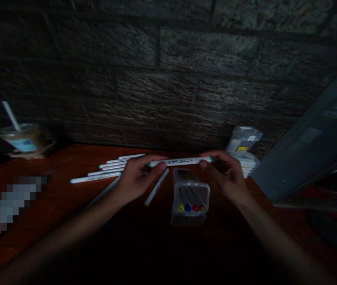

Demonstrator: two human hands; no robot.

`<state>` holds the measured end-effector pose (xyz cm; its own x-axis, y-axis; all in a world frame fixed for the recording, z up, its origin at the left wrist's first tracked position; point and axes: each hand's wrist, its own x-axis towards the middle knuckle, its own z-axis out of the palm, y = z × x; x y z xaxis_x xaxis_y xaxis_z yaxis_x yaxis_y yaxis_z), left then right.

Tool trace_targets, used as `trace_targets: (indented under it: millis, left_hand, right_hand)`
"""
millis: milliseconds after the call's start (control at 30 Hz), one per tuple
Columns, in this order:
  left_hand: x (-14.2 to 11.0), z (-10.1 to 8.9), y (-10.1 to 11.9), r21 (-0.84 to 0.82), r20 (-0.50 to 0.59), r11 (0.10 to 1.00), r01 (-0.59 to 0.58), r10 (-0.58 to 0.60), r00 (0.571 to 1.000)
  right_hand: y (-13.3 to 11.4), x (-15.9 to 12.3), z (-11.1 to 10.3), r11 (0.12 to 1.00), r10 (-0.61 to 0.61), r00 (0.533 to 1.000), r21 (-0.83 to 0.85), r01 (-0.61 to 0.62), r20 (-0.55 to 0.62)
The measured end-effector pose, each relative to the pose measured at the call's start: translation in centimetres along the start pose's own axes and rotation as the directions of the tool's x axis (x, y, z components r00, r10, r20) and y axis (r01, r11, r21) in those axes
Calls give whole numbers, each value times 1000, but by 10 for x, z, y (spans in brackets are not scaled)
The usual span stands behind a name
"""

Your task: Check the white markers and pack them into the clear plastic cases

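Observation:
A white marker (183,161) with green ends is held level between my two hands, above the table. The fingers and thumb of my left hand (139,176) pinch its left end, while my right hand (226,170) grips the right end by the green tip. Just below it, a clear plastic case (191,184) lies with its opening toward me; yellow, blue, red and tan marker ends (188,207) show inside. A loose marker (156,188) rests on the table left of the case. Behind my left hand lie several more white markers (109,173), partly hidden by it.
A plastic cup (23,136) with a straw stands at the far left in a holder. At the back right are another clear case (244,138) and a bundle of markers (247,164). A brick wall (174,87) closes off the table's (76,156) back; a grey post (307,134) rises at right.

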<state>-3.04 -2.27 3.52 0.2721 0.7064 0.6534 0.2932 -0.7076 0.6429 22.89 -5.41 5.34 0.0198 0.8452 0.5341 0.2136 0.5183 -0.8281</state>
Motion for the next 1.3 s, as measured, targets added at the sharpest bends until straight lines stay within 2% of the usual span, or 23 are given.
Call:
trace_targets:
  millis: [100, 233, 400, 567, 700, 900, 1033, 1133, 1300]
  left_hand:
    - [-2, 3, 0, -3, 16, 1000, 26, -26, 1000]
    - [-5, 8, 3, -19, -18, 999, 50, -50, 999]
    - [-6, 10, 1, -152, -58, 980, 127, -137, 989]
    - [-5, 10, 0, -327, -27, 921, 210, -231, 973]
    - [-2, 11, 4, -402, -30, 892, 207, -239, 971]
    - [1, 12, 0, -586, -9, 774, 238, -300, 954]
    - [2, 12, -4, -643, -4, 726, 245, -323, 946]
    - [2, 11, -2, -616, -18, 755, 224, -299, 954]
    - [2, 11, 2, -481, -32, 853, 205, -251, 968]
  right_hand:
    - [6, -1, 4, 999, 50, 998, -5, -50, 43]
    - [11, -1, 8, 1000, 31, 997, 1, -31, 73]
    - [11, 1, 7, 998, 46, 996, 36, -49, 71]
    - [12, 3, 6, 993, 77, 996, 86, -80, 38]
    - [15, 4, 6, 986, 110, 993, 122, -113, 30]
    - [17, 4, 3, 928, 213, 975, 298, -223, 64]
    - [15, 5, 2, 885, 268, 960, 372, -280, 84]
    - [13, 6, 2, 867, 287, 953, 398, -302, 97]
    - [16, 6, 3, 905, 228, 969, 348, -246, 90]
